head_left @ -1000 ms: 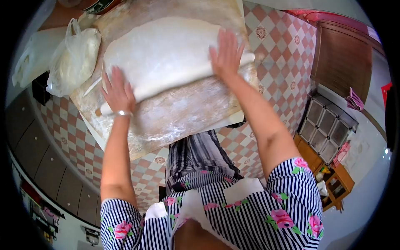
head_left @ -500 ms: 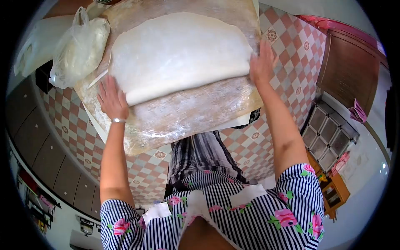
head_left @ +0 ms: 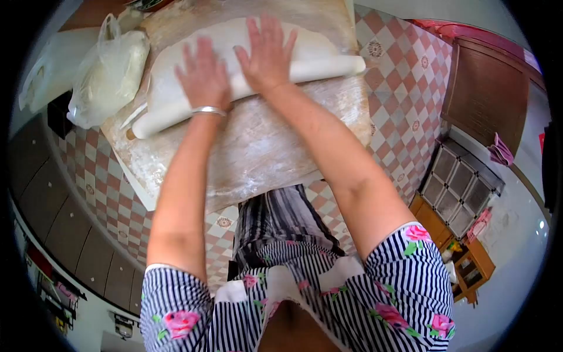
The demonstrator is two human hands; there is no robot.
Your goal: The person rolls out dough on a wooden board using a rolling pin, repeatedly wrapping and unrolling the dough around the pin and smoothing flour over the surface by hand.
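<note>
A wide sheet of pale dough [head_left: 170, 64] lies on a floured wooden board [head_left: 258, 146], its near part wrapped round a long rolling pin [head_left: 130, 134] whose wooden tip shows at the left. My left hand [head_left: 204, 76], slightly blurred, rests on the roll left of its middle with fingers spread. Close beside it, my right hand [head_left: 267, 56] is also spread, palm down on the roll, fingers reaching over the dough. Neither hand is wrapped round anything. A thin pale stick [head_left: 134, 115] lies by the dough's left edge.
A clear plastic bag [head_left: 111, 76] with pale contents sits at the board's left edge. Part of a dark patterned bowl [head_left: 149, 4] shows at the top. Tiled floor surrounds the board; a grey rack [head_left: 457, 185] and a wooden cabinet [head_left: 474, 264] stand at the right.
Both hands have moved inward from the ends of the roll and forward onto it. The roll has moved away from me, and less flat dough shows beyond it.
</note>
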